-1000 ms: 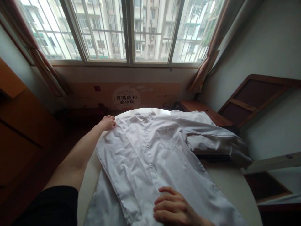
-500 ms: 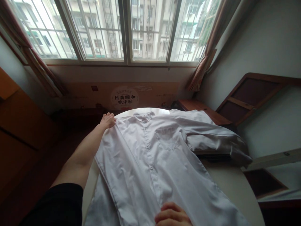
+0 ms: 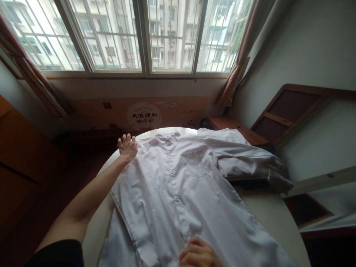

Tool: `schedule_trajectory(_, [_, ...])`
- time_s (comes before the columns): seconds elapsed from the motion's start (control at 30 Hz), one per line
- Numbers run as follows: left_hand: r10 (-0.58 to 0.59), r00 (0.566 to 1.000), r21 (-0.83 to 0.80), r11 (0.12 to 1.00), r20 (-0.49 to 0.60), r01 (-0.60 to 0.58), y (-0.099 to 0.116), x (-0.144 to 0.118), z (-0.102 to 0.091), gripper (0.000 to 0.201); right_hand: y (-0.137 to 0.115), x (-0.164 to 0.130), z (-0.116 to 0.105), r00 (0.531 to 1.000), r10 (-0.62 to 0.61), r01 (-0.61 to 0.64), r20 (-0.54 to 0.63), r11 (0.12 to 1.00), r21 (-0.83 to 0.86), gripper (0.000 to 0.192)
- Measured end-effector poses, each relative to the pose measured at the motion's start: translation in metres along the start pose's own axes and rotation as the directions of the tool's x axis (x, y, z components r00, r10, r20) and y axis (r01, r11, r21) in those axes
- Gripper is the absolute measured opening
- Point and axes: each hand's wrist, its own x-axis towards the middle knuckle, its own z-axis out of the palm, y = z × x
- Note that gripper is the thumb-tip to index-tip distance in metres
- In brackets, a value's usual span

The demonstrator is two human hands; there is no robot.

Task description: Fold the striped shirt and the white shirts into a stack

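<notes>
A white button-up shirt [image 3: 178, 185] lies front side up on a round pale table [image 3: 272, 218], collar toward the window. My left hand [image 3: 128, 147] reaches out to the shirt's left shoulder, fingers spread and lifted, palm at the cloth's edge. At the bottom edge of the view, my right hand [image 3: 198, 254] rests on the lower front of the shirt near the button strip, fingers curled; it is partly cut off. One sleeve [image 3: 247, 159] is bunched up at the right over a dark object.
A printed cardboard box [image 3: 143, 113] stands below the barred window [image 3: 144, 37]. Wooden furniture [image 3: 22, 148] is at the left. A wooden shelf [image 3: 236, 128] and a framed panel [image 3: 297, 111] stand at the right, against the wall.
My left hand has opened and lifted its fingers off the shirt's shoulder, where it was curled on the cloth. My right hand has slid toward me, lower in the view.
</notes>
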Motion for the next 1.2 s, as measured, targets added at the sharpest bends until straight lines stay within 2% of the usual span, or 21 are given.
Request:
schedule_trajectory(0.07, [0.067,0.998,-0.047,0.997,0.018,-0.067,0.008,-0.028,-0.01,0.059,-0.001,0.027,-0.012,0.99,0.104,-0.098,0.099,0.993,-0.06,0.038])
schedule_trajectory(0.13, [0.124,0.985,-0.082,0.99,0.122,-0.114,0.014,-0.058,-0.013,0.072,-0.001,0.059,-0.016,0.96,0.177,-0.142,0.216,0.975,-0.17,0.066])
schedule_trajectory(0.17, [0.129,0.971,-0.094,0.989,0.199,-0.112,0.016,-0.071,-0.012,0.078,0.001,0.074,-0.014,0.943,0.167,-0.112,0.289,0.974,-0.197,0.079])
schedule_trajectory(0.23, [0.104,0.937,-0.11,0.991,0.334,-0.071,0.017,-0.09,-0.006,0.085,0.005,0.097,-0.002,0.899,0.129,-0.047,0.418,0.978,-0.201,0.088])
schedule_trajectory(0.33, [0.07,0.92,-0.136,0.991,0.386,-0.018,0.013,-0.095,0.005,0.088,0.011,0.106,0.016,0.84,0.124,-0.042,0.528,0.985,-0.165,0.091])
schedule_trajectory(0.5, [0.063,0.93,-0.162,0.987,0.363,-0.003,0.002,-0.07,0.015,0.09,0.006,0.078,0.017,0.811,0.125,-0.051,0.571,0.988,-0.143,0.09])
schedule_trajectory(0.67, [0.061,0.924,-0.168,0.986,0.377,0.004,-0.007,-0.044,0.025,0.093,0.0,0.032,0.031,0.824,0.049,0.017,0.564,0.994,-0.11,0.061])
schedule_trajectory(0.73, [0.059,0.92,-0.168,0.986,0.388,0.008,-0.009,-0.034,0.029,0.093,-0.001,0.021,0.03,0.823,0.033,-0.027,0.566,0.999,-0.019,0.048])
schedule_trajectory(0.77, [0.059,0.917,-0.167,0.986,0.394,0.009,-0.01,-0.029,0.031,0.092,0.001,0.019,0.023,0.829,0.05,-0.094,0.557,0.994,0.05,0.046])
schedule_trajectory(0.83, [0.068,0.91,-0.165,0.986,0.409,0.0,-0.012,-0.018,0.034,0.09,0.011,0.024,-0.004,0.882,0.173,-0.291,0.438,0.931,0.218,0.049])
schedule_trajectory(0.87, [0.077,0.906,-0.162,0.987,0.417,-0.009,-0.013,-0.013,0.035,0.089,0.021,0.03,-0.023,0.904,0.292,-0.389,0.312,0.866,0.314,0.055])
schedule_trajectory(0.9, [0.089,0.903,-0.157,0.987,0.421,-0.024,-0.013,-0.008,0.035,0.087,0.035,0.036,-0.046,0.89,0.437,-0.448,0.129,0.788,0.422,0.061])
schedule_trajectory(0.93, [0.101,0.901,-0.147,0.988,0.422,-0.042,-0.013,-0.004,0.034,0.085,0.052,0.041,-0.072,0.825,0.562,-0.446,-0.065,0.717,0.536,0.06])
schedule_trajectory(0.97, [0.108,0.902,-0.131,0.99,0.417,-0.058,-0.013,-0.001,0.033,0.083,0.072,0.045,-0.099,0.69,0.677,-0.408,-0.257,0.657,0.634,0.055])
schedule_trajectory(1.0, [0.11,0.908,-0.109,0.991,0.405,-0.072,-0.011,0.002,0.032,0.081,0.094,0.047,-0.126,0.529,0.759,-0.368,-0.378,0.607,0.705,0.05])
schedule_trajectory(1.03, [0.11,0.917,-0.083,0.993,0.382,-0.085,-0.009,0.004,0.03,0.079,0.117,0.046,-0.152,0.378,0.813,-0.343,-0.443,0.567,0.749,0.046])
schedule_trajectory(1.1, [0.102,0.944,-0.017,0.995,0.315,-0.102,-0.002,0.006,0.027,0.074,0.158,0.037,-0.198,0.141,0.852,-0.369,-0.503,0.517,0.772,0.04])
schedule_trajectory(1.13, [0.097,0.956,0.02,0.994,0.278,-0.107,0.001,0.006,0.025,0.071,0.174,0.031,-0.216,0.055,0.845,-0.416,-0.531,0.503,0.758,0.038])
schedule_trajectory(1.17, [0.093,0.965,0.054,0.993,0.245,-0.11,0.005,0.005,0.024,0.069,0.188,0.025,-0.231,-0.002,0.822,-0.47,-0.57,0.502,0.726,0.036])
schedule_trajectory(1.2, [0.088,0.972,0.084,0.99,0.219,-0.109,0.009,0.004,0.023,0.066,0.199,0.022,-0.242,-0.032,0.795,-0.514,-0.606,0.507,0.692,0.034])
